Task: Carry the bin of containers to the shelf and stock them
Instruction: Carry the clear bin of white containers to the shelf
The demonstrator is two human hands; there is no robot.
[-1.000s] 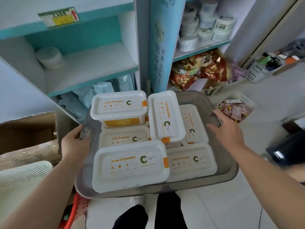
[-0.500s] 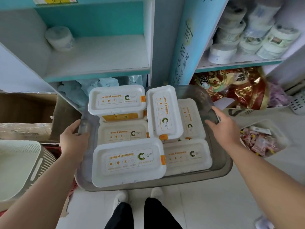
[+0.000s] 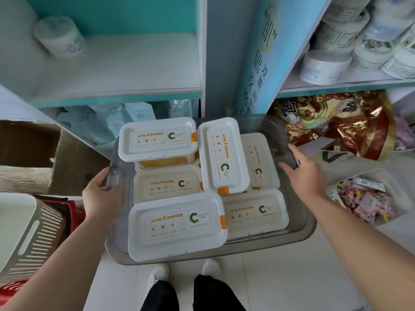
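I hold a grey translucent bin (image 3: 301,230) in front of me above the floor. My left hand (image 3: 100,194) grips its left rim and my right hand (image 3: 303,176) grips its right rim. Several white lidded containers (image 3: 177,225) with orange and green labels fill the bin in two layers. Right behind the bin stands a teal and white shelf (image 3: 125,70), its middle board nearly bare with one wrapped paper roll (image 3: 59,37) at the back left.
Pale blue pouches (image 3: 105,120) fill the lower shelf. To the right are stacked paper rolls (image 3: 359,48), a red and gold bag (image 3: 332,122) and a white basket of pink sweets (image 3: 368,198). A cardboard box (image 3: 29,153) and white basket (image 3: 24,232) sit left.
I have stepped closer to the shelf with the bin; the shelf now looms larger and sits straight ahead. Both hands keep their grip on the rims.
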